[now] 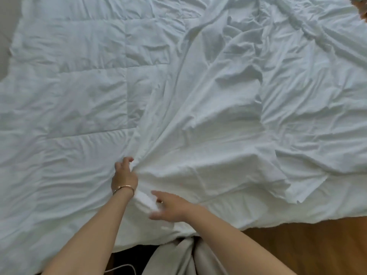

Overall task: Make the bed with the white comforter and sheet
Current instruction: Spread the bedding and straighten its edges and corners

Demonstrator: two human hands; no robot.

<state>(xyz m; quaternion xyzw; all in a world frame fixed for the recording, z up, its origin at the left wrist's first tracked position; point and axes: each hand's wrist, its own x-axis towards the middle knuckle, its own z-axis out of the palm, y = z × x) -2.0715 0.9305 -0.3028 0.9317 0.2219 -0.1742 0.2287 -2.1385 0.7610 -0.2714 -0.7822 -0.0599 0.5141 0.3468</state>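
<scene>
A white quilted comforter (75, 92) covers the left and middle of the bed. A crumpled white sheet (228, 116) lies over its right part, with folds fanning out from the near edge. My left hand (124, 173), with a thin bracelet at the wrist, pinches a gathered bunch of the sheet near the bed's front edge. My right hand (168, 208) hovers just to the right, blurred, with fingers spread around a fold of white fabric; whether it holds the fold is unclear.
Orange-brown wooden floor (309, 249) shows below the bed's near edge at the right. Grey fabric (178, 257) hangs at the bottom centre, and a white cable (123, 267) lies on dark floor to its left.
</scene>
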